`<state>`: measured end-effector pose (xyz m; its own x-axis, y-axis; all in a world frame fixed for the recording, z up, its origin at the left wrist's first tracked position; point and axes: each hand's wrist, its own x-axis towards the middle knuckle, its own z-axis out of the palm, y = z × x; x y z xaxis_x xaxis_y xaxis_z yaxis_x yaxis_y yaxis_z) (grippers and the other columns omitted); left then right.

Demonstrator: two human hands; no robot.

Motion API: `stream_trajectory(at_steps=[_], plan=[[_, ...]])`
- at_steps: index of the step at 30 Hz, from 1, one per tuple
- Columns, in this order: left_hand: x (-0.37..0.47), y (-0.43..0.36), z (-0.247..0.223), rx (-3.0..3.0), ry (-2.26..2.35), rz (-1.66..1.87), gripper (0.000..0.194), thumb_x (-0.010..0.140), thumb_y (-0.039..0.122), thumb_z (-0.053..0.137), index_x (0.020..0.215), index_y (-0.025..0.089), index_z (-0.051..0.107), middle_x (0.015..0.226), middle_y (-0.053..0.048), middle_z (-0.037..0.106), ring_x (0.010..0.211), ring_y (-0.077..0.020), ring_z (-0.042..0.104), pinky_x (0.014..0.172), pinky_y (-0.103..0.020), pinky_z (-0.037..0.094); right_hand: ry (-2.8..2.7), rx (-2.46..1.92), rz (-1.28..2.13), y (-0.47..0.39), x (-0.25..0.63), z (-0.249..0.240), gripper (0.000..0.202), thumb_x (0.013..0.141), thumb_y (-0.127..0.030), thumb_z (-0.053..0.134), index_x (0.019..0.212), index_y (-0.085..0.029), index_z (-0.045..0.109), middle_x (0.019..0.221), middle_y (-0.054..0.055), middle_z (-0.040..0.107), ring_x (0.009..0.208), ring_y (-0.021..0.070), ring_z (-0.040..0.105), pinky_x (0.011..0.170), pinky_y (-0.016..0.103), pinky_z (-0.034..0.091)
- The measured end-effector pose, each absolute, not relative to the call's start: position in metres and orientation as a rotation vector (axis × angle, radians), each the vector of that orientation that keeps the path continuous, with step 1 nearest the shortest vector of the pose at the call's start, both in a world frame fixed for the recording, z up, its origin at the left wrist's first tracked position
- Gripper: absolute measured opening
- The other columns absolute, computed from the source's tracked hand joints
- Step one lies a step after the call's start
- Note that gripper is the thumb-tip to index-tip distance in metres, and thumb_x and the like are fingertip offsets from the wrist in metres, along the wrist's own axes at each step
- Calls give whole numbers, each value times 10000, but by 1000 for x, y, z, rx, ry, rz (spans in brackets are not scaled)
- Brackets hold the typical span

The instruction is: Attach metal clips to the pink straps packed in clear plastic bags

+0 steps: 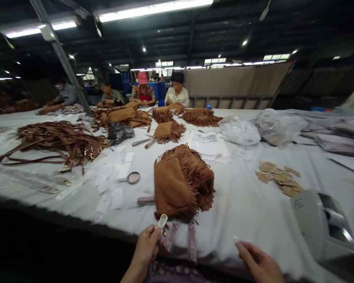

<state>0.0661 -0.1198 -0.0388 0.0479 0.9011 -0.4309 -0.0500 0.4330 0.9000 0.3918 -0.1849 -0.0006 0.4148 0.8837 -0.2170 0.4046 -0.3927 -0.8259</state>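
Observation:
Near the table's front edge, my left hand pinches a gold metal clasp, just below the brown fringed bags. Its fingers are closed. To the right, my right hand is held over the cloth with thumb and forefinger together. A tiny pale thing shows at its fingertips, too small to name. Wrapped strips hang at the table edge beside my left hand.
A metal dispenser stands at the right, with tan pieces behind it. Brown straps lie heaped at the left. Plastic bags, more fringed bags and several seated people are farther back.

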Motion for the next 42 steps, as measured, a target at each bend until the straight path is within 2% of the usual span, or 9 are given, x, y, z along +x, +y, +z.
stream_trajectory(at_steps=[4,6,9,15,25,28,31,38,42], plan=[[69,-123,-36,972,1369,947,513,689,697,533,676,187,482,497,59,456,333,-48,268,356,-201,159,-1377,-1586,1240,-147,286,22,385,743,-541,551,639,-177,618,550,-11,563,530,136,491,523,248,400],[69,-124,-34,1102,1392,981,468,753,640,512,660,183,495,511,46,457,410,-79,361,414,-207,258,-1430,-1461,1346,-132,253,24,370,756,-512,554,611,-172,586,529,-28,510,503,112,434,495,234,360],[68,-124,-32,1283,1443,1007,394,825,546,479,685,179,516,587,20,498,569,-128,468,547,-228,354,-1492,-1363,1378,-115,226,17,339,753,-461,571,596,-161,585,555,-21,515,527,107,424,489,222,336],[67,-127,-28,1440,1519,920,271,883,405,404,717,199,465,620,27,490,613,-136,471,605,-244,333,-1635,-1430,1304,-98,208,2,271,747,-354,525,612,-147,636,586,7,582,560,126,479,508,223,344],[66,-126,-28,1506,1539,841,247,900,369,369,740,204,461,646,21,514,622,-138,482,623,-258,322,-1643,-1564,1253,-88,200,1,286,712,-344,544,500,-153,552,509,-14,486,517,102,392,493,238,263],[64,-125,-30,1460,1476,861,253,890,394,405,749,200,485,657,18,526,635,-139,487,621,-251,340,-1616,-1587,1268,-86,200,-3,296,693,-352,563,474,-158,522,490,-17,474,506,99,389,489,242,255],[64,-121,-34,1332,1362,941,357,881,500,414,724,190,495,641,13,523,634,-139,494,606,-238,369,-1579,-1590,1313,-84,200,-8,277,682,-337,558,470,-163,516,480,-12,494,489,101,410,478,242,257],[70,-114,-40,969,1279,1005,521,766,687,469,646,181,502,516,32,492,389,-82,359,394,-211,285,-1497,-1429,1556,-88,202,-13,271,699,-372,498,552,-158,575,541,33,620,468,112,468,474,244,337],[73,-113,-34,903,1265,1060,548,698,709,540,619,167,529,489,27,508,366,-67,343,361,-199,250,-1374,-1376,1589,-92,204,-11,172,631,-272,482,755,-176,552,562,-2,637,469,112,492,494,240,381]])
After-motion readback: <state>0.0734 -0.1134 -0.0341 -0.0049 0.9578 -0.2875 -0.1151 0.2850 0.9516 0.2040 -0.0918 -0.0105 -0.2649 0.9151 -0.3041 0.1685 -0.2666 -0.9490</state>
